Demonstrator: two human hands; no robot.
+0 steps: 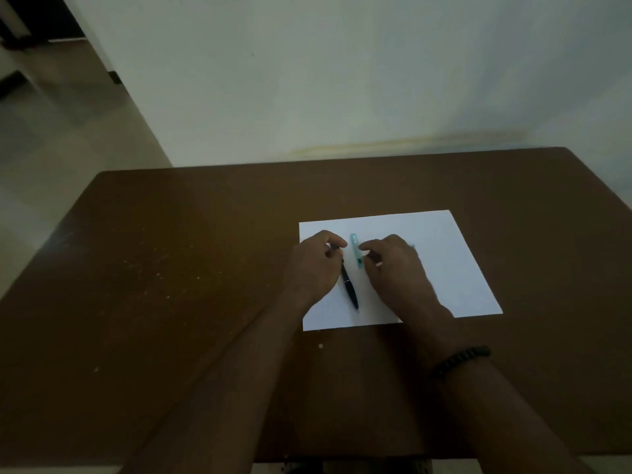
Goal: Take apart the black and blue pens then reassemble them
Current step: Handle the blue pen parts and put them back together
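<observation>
A black pen (349, 285) lies on a white sheet of paper (451, 268), its far end hidden under my left hand (313, 268), whose curled fingers hold that end. A blue-green pen (355, 250) lies on the paper just right of the black one, pointing away from me. My right hand (393, 265) sits against the blue pen's right side with fingertips curled at it; whether they grip it is unclear in the dim light.
The brown table (171, 268) carries pale specks on its left half. A white wall stands behind its far edge, and floor shows at the left. A dark bead bracelet (460, 360) circles my right wrist.
</observation>
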